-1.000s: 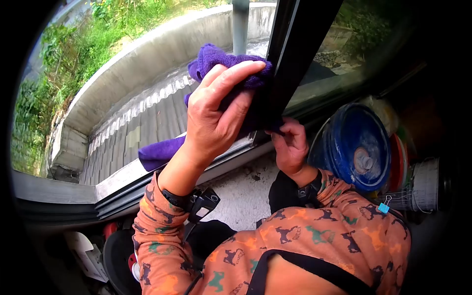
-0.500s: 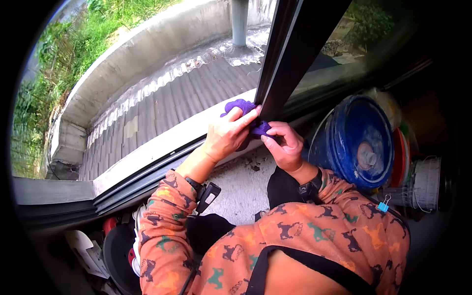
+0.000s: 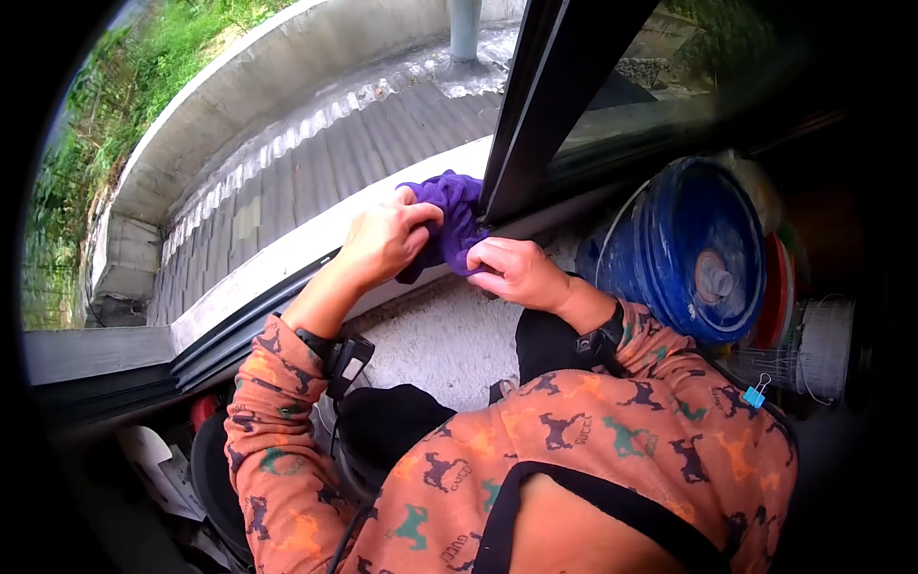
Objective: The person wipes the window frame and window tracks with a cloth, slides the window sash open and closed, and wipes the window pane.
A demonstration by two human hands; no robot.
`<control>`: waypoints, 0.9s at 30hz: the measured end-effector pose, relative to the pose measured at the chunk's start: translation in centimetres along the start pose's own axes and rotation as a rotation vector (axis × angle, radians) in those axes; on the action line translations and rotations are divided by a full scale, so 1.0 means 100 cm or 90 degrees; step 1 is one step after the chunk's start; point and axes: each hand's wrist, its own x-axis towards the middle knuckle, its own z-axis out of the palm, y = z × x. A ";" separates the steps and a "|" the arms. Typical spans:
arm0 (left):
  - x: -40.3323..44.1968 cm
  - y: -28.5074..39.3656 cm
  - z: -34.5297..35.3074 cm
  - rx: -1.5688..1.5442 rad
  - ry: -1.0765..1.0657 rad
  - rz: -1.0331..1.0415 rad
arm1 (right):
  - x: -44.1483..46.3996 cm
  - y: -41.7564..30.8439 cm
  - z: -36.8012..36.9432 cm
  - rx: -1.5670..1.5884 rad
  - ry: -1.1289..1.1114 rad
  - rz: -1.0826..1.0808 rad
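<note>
A bunched purple cloth lies over the window track at the foot of the dark upright window frame. My left hand has its fingers curled round the cloth's left side, over the pale sill. On the other side, my right hand pinches the cloth's lower right edge between thumb and fingers. Between the two hands the cloth hangs in folds and hides part of the track.
To the right stand a blue bucket, a red container and a wire-wrapped pale cylinder. Past the sill are a tiled roof and a curved concrete wall. Dark round items sit at lower left.
My left hand has come down from high by the frame, then moved left. The cloth is now spread between both hands. My right hand has shifted slightly left.
</note>
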 end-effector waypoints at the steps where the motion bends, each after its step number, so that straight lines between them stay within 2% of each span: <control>1: 0.000 -0.010 -0.011 -0.126 0.039 -0.058 | -0.003 0.000 0.001 0.001 -0.025 -0.004; 2: -0.002 -0.024 -0.018 -0.136 0.096 -0.091 | -0.005 -0.001 0.002 0.006 -0.018 0.005; 4: -0.001 -0.016 -0.027 -0.152 0.150 -0.035 | -0.002 -0.003 0.001 -0.028 0.074 0.024; 7: 0.008 0.017 -0.002 -0.093 0.113 0.028 | 0.007 -0.007 -0.013 -0.064 0.309 0.104; 8: 0.010 0.029 0.009 -0.072 0.019 -0.036 | 0.008 -0.004 -0.015 -0.075 0.377 0.105; 9: 0.015 0.021 0.034 -0.073 0.053 0.070 | 0.006 0.000 -0.016 -0.069 0.382 0.097; 10: 0.019 0.010 0.061 -0.147 0.087 0.083 | 0.006 0.003 -0.016 -0.068 0.383 0.101; 13: 0.017 0.011 0.068 -0.108 0.077 0.081 | 0.001 0.008 -0.014 -0.049 0.320 0.092; 15: 0.009 0.020 0.063 0.108 -0.015 0.042 | -0.002 0.015 -0.015 -0.078 0.261 0.124; 16: 0.010 0.022 0.062 0.105 -0.017 0.042 | -0.003 0.020 -0.016 -0.105 0.202 0.149; 18: 0.009 0.027 0.060 0.231 -0.081 0.042 | -0.008 0.032 -0.013 -0.107 0.180 0.159; 19: 0.006 0.027 0.056 0.280 -0.119 0.049 | -0.011 0.034 -0.012 -0.123 0.067 0.189; 20: -0.001 0.024 0.048 0.295 -0.140 0.015 | -0.014 0.037 -0.012 -0.140 -0.044 0.217; 21: -0.009 0.020 0.034 0.305 -0.169 -0.030 | -0.017 0.039 -0.007 -0.063 -0.113 0.187; 22: -0.018 0.013 0.020 0.321 -0.181 -0.073 | -0.009 0.023 -0.011 -0.007 -0.201 0.268; 24: -0.032 -0.003 -0.015 0.307 -0.279 -0.238 | -0.014 0.021 0.001 -0.051 -0.147 0.088; 25: -0.049 -0.020 -0.027 0.271 -0.229 -0.252 | -0.012 0.014 0.004 -0.053 -0.135 0.087; 27: -0.070 -0.036 -0.035 0.217 -0.048 -0.281 | -0.012 0.013 0.008 -0.046 -0.110 0.126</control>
